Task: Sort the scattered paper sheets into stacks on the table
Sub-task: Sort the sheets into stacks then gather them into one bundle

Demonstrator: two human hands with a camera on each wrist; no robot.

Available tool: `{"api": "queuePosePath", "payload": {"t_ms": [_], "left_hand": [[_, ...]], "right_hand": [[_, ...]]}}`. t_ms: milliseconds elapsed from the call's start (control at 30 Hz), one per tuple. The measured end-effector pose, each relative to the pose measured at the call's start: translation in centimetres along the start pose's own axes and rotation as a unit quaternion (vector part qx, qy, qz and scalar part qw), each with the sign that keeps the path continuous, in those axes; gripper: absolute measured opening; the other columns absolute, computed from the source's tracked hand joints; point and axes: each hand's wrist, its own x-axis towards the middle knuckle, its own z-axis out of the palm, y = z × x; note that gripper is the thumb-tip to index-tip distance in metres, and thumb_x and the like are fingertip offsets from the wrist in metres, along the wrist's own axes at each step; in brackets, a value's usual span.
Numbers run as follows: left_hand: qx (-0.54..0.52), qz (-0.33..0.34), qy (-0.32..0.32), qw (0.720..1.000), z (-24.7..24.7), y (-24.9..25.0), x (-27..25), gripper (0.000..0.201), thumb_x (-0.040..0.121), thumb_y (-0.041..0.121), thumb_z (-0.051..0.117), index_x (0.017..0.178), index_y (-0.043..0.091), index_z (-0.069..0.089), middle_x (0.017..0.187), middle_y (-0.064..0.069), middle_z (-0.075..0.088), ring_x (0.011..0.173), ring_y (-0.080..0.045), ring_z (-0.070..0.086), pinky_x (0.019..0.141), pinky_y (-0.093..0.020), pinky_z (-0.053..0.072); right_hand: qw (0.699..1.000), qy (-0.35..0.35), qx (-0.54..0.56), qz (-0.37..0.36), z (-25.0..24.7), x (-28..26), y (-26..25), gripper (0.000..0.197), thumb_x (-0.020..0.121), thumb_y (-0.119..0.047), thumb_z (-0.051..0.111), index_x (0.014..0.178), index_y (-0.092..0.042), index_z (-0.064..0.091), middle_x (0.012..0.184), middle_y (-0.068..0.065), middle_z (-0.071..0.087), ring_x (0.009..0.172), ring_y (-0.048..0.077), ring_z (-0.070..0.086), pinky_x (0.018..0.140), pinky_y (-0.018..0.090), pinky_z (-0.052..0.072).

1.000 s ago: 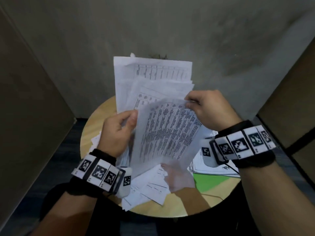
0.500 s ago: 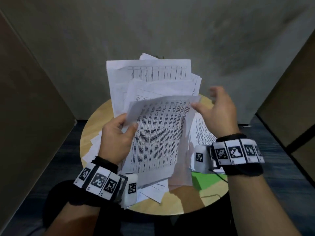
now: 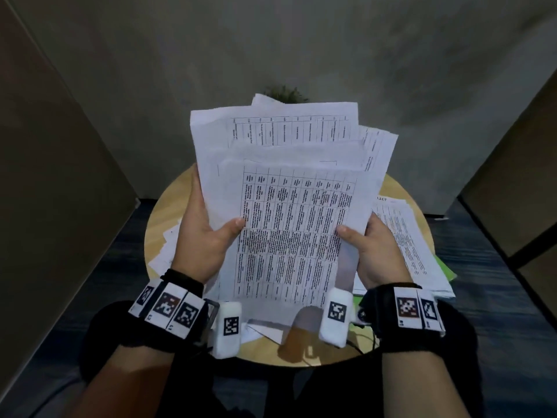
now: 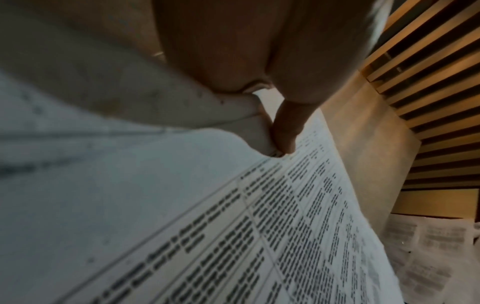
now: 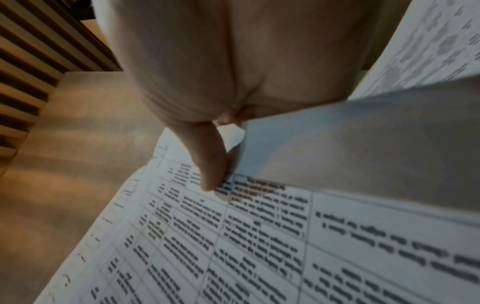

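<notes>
I hold a fanned bundle of printed paper sheets (image 3: 289,182) upright above the round wooden table (image 3: 168,212). The front sheet carries a dense text table (image 3: 295,233). My left hand (image 3: 208,236) grips the bundle's left edge, thumb on the front sheet. My right hand (image 3: 373,248) grips the right edge, thumb on the same sheet. In the left wrist view my thumb (image 4: 285,131) presses the sheets (image 4: 259,236). The right wrist view shows my thumb (image 5: 210,166) on the printed sheet (image 5: 233,246). A stack of printed sheets (image 3: 407,236) lies on the table's right side.
Loose sheets (image 3: 168,248) lie on the table's left and near its front edge (image 3: 265,327). A green folder (image 3: 446,270) sticks out under the right stack. A small plant (image 3: 283,93) stands behind the bundle. Wall panels close in on both sides.
My right hand let go of the front sheet's top corner, dropped lower and took hold of the bundle's right edge. The front sheet now lies flat against the bundle.
</notes>
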Motion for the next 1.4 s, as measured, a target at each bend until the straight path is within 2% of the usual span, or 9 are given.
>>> {"api": "queuePosePath", "payload": {"t_ms": [167,300,400,533,700,933,1100,1167,1400], "left_hand": [[-0.006,-0.037,0.073,0.997,0.5,0.2,-0.3,0.039,0.082,-0.014,0.062,0.104,0.018,0.060,0.090,0.021,0.073,0.091,0.000,0.068,0.079,-0.018,0.054],[0.023,-0.022,0.108,0.994,0.3,-0.4,-0.2,0.026,0.087,-0.006,0.062,0.112,-0.004,0.059,0.094,0.010,0.072,0.091,-0.002,0.067,0.080,-0.017,0.051],[0.002,-0.076,0.100,0.992,0.3,-2.1,-1.0,0.053,0.087,-0.009,0.060,0.133,0.005,0.037,0.119,-0.002,0.061,0.111,-0.006,0.060,0.093,-0.023,0.049],[0.022,-0.123,0.080,0.989,1.4,-3.7,-2.4,0.055,0.090,-0.011,0.053,0.124,0.026,0.031,0.109,0.010,0.054,0.096,0.009,0.056,0.076,-0.004,0.044],[0.019,-0.132,0.138,0.981,2.1,-3.6,-1.5,0.041,0.097,0.004,0.048,0.129,0.024,0.032,0.112,0.010,0.055,0.105,-0.007,0.055,0.088,-0.021,0.044],[0.022,-0.095,0.164,0.982,2.3,-3.0,-1.3,0.027,0.100,0.007,0.042,0.118,0.026,0.036,0.108,0.016,0.057,0.102,-0.001,0.057,0.084,-0.021,0.050],[0.045,-0.174,0.159,0.971,2.2,-6.3,-2.7,0.032,0.100,0.005,0.041,0.124,0.026,0.034,0.116,0.010,0.056,0.114,-0.022,0.053,0.099,-0.036,0.043],[0.064,-0.213,0.156,0.962,2.2,-7.1,-2.9,0.041,0.101,0.006,0.040,0.139,0.018,0.029,0.133,-0.004,0.051,0.123,-0.025,0.047,0.105,-0.035,0.037],[0.075,-0.188,0.179,0.963,3.4,-5.4,-0.6,0.037,0.100,0.003,0.040,0.133,0.014,0.028,0.118,-0.004,0.052,0.098,-0.019,0.052,0.076,-0.021,0.039]], "right_hand": [[0.995,0.039,-0.052,-0.082,0.9,-0.8,-1.5,0.028,0.084,0.002,0.064,0.094,-0.025,0.068,0.095,-0.005,0.074,0.094,0.013,0.069,0.089,0.034,0.053],[0.992,0.034,-0.041,-0.116,1.7,-0.7,-2.1,0.025,0.084,0.004,0.063,0.093,-0.020,0.066,0.085,-0.011,0.072,0.082,0.004,0.068,0.074,0.019,0.052],[0.995,0.034,-0.045,-0.087,2.2,-0.3,-0.4,0.027,0.082,-0.002,0.068,0.105,-0.013,0.062,0.092,-0.004,0.073,0.091,0.012,0.068,0.083,0.033,0.055],[0.997,0.043,-0.044,-0.036,3.1,-0.6,2.5,0.036,0.080,-0.012,0.068,0.114,-0.013,0.056,0.103,0.003,0.070,0.101,0.022,0.066,0.095,0.054,0.048],[0.993,0.073,-0.071,-0.057,4.0,-0.5,2.1,0.016,0.092,-0.007,0.056,0.098,-0.022,0.058,0.100,0.001,0.068,0.099,0.023,0.064,0.092,0.054,0.049],[0.993,0.062,-0.059,-0.077,3.7,0.0,2.0,0.018,0.090,-0.015,0.057,0.103,-0.026,0.058,0.103,-0.003,0.068,0.102,0.022,0.063,0.092,0.051,0.049],[0.989,0.015,-0.144,-0.008,3.5,-0.1,4.9,0.031,0.093,-0.008,0.053,0.121,-0.020,0.046,0.103,-0.010,0.061,0.093,0.002,0.058,0.075,0.020,0.045],[0.980,-0.008,-0.199,0.026,3.4,0.2,6.0,0.030,0.095,-0.008,0.049,0.123,-0.017,0.044,0.103,-0.005,0.058,0.092,0.011,0.057,0.064,0.015,0.039],[0.964,-0.010,-0.262,0.034,1.7,1.7,4.4,0.020,0.098,-0.012,0.044,0.118,-0.012,0.045,0.101,0.007,0.061,0.087,0.024,0.062,0.080,0.043,0.055]]}}
